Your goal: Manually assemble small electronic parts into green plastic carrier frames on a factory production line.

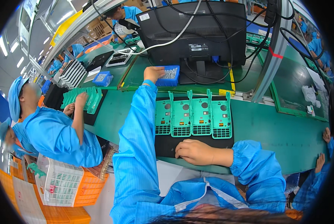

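My left hand (154, 74) reaches to the left edge of a blue bin (178, 80) filled with small pale grey parts (170, 73). Its fingers are pressed together; whatever they pinch is too small to tell. Several green plastic housings (180, 116), each with a round hole and a grille at the near end, lie side by side on a black mat (167, 146). My right hand (195, 152) rests on the near part of this mat, below the housings. Its fingers are curled downward, and what they may hold is hidden.
A monitor (192, 37) stands behind the bin, with cables hanging around it. A metal post (270, 56) rises at the right. On my left, a co-worker (58, 125) handles more green housings (94, 100) near a second blue bin (102, 78). Orange crates (90, 188) stand low left.
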Action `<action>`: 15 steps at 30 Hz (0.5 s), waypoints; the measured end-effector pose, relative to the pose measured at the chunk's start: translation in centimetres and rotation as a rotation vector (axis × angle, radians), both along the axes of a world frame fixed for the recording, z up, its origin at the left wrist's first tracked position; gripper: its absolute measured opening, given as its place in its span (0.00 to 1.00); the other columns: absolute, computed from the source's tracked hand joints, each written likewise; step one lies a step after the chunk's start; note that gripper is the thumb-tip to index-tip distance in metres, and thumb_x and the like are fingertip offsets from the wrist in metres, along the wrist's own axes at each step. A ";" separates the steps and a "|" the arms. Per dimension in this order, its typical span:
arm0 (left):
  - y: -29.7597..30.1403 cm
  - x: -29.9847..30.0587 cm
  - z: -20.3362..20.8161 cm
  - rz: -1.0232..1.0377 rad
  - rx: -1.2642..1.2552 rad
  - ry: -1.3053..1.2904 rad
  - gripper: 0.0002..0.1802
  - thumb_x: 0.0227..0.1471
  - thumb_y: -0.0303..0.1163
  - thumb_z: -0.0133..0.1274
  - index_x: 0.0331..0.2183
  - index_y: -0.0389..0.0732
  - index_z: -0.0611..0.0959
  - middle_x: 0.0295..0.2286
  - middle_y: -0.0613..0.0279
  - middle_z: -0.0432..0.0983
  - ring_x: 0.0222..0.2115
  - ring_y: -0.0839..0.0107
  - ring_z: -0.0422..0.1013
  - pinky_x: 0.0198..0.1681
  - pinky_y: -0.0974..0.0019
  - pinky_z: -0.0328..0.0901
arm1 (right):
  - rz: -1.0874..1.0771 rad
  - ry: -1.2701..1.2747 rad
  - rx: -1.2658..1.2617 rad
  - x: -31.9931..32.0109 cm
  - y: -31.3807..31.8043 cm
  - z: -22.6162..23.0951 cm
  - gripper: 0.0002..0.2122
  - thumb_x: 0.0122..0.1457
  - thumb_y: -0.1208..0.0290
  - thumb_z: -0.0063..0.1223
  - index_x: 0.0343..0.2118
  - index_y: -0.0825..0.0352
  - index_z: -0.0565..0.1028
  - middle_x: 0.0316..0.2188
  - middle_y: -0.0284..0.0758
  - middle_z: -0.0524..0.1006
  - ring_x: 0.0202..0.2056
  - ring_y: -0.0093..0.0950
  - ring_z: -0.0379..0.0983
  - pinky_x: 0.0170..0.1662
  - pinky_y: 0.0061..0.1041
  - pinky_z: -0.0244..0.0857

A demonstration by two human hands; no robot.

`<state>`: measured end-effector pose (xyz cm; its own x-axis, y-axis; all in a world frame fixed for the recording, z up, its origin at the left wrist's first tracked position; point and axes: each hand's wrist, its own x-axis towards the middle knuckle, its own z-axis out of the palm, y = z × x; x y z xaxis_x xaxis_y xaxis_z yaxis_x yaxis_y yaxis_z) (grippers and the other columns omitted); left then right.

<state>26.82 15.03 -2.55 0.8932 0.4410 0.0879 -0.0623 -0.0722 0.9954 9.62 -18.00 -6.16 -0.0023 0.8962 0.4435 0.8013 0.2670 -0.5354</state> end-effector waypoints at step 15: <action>0.3 -0.8 1.2 0.162 -1.204 -0.242 0.11 0.59 0.27 0.43 0.40 0.32 0.75 0.31 0.58 0.71 0.31 0.68 0.69 0.37 0.67 0.67 | -0.019 -0.014 -0.015 -0.1 0.0 -0.1 0.06 0.51 0.77 0.49 0.32 0.63 0.75 0.34 0.32 0.73 0.38 0.33 0.69 0.42 0.31 0.65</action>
<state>26.00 15.30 -1.32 0.8382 0.4588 -0.2948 -0.3291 0.8566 0.3974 9.50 -18.04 -6.21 0.0088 0.9028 0.4299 0.8139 0.2433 -0.5276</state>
